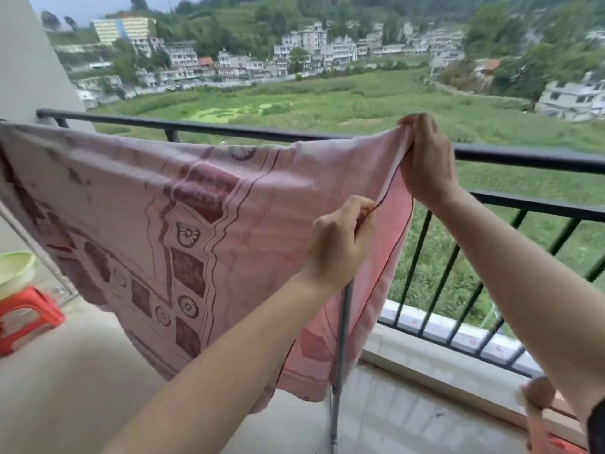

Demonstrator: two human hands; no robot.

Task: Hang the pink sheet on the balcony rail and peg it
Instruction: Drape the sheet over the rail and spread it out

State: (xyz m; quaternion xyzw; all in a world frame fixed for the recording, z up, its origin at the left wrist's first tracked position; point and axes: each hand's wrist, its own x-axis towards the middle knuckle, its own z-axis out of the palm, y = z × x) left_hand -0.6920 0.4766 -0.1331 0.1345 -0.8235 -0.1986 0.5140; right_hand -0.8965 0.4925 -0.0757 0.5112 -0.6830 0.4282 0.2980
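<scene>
Because a sheet has to be pulled flat before it can lie on a bar, the fingers [358, 213] of the left hand [340, 240] are curled tight and pinch the thin dark hem of the pink sheet [196, 208]. Up and to the right, the right hand [425, 165] has its fingers folded round the top corner of the cloth and lifts it high. Between the two hands the hem runs in a straight line, so I think they are pulling it tight to take out the folds.

From the hands the cloth spreads away to the left, wide and mostly flat, with its dark red flower pattern facing us. Its lower part hangs down toward the floor. A grey pole [343, 322] stands just under the left hand, with cloth on both sides of it. I cannot tell what holds up the far left end of the sheet.

On the far side, behind the hands, runs the black balcony rail [523, 157]. The lifted corner is above the rail and does not rest on it, so the hanging is not done yet. No pegs can be seen, so I think pegging comes after. Far to the left, a green bowl [14, 267] sits on a red stool [26, 312], out of the way.
</scene>
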